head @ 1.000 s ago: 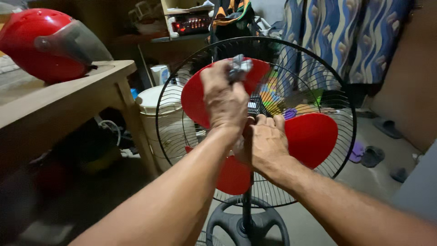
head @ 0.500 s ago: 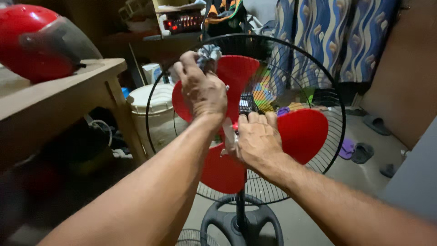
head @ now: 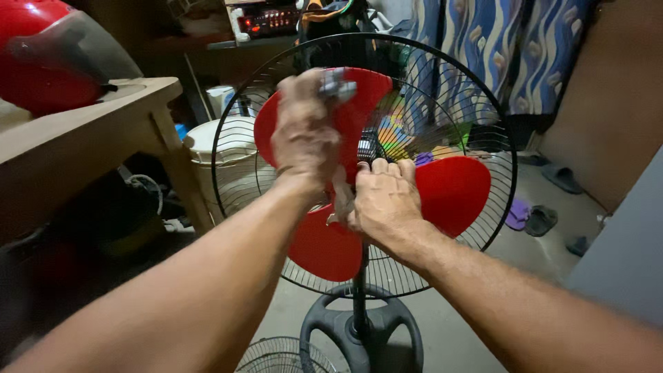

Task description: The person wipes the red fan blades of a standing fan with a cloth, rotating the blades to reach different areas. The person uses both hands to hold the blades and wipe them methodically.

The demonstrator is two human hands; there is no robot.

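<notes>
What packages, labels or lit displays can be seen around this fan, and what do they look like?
Electronic box: on the shelf at the top, behind the fan; dark, with a row of small red lights.
White carton: left of the fan guard, under the table edge; print too blurred to make out.
No signs or screens show.

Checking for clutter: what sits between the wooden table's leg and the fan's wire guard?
In the head view, a white lidded bucket stands between the table leg and the wire guard, partly behind it.

Head view, down, close over fan (head: 442, 193)
</notes>
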